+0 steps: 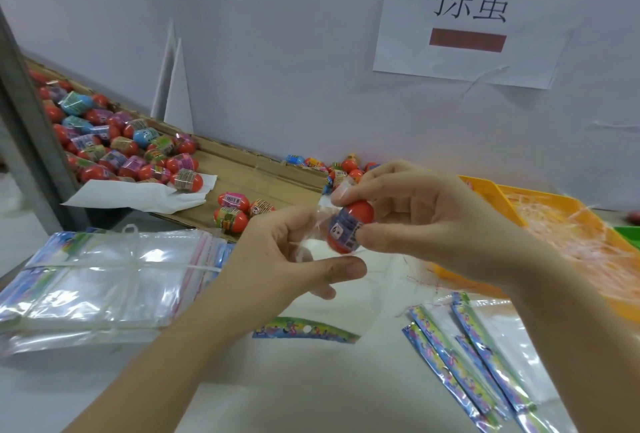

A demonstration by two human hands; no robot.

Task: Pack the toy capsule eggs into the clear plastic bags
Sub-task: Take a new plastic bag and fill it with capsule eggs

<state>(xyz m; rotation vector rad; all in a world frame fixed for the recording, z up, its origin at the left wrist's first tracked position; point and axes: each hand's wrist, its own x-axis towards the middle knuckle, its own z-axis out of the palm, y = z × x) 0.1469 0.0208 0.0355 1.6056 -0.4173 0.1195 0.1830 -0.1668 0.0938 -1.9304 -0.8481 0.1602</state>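
Observation:
My right hand [412, 218] pinches a red capsule egg [349, 224] with a blue label, held in the air over the table. My left hand [294, 256] grips the open mouth of a clear plastic bag [332, 297] just below and left of the egg. The bag hangs down with its colourful header strip [304, 330] at the bottom. The egg's lower end sits at the bag's opening. A pile of capsule eggs [121, 141] lies on flattened cardboard at the left. Three more loose eggs [235, 209] lie near the cardboard's front edge.
A tied bundle of clear bags [104, 280] lies at the left front. Several flat bags with colourful headers [485, 356] lie at the right front. Orange trays [554, 218] with shredded paper stand at the right. A white wall with a paper sign [471, 17] stands behind.

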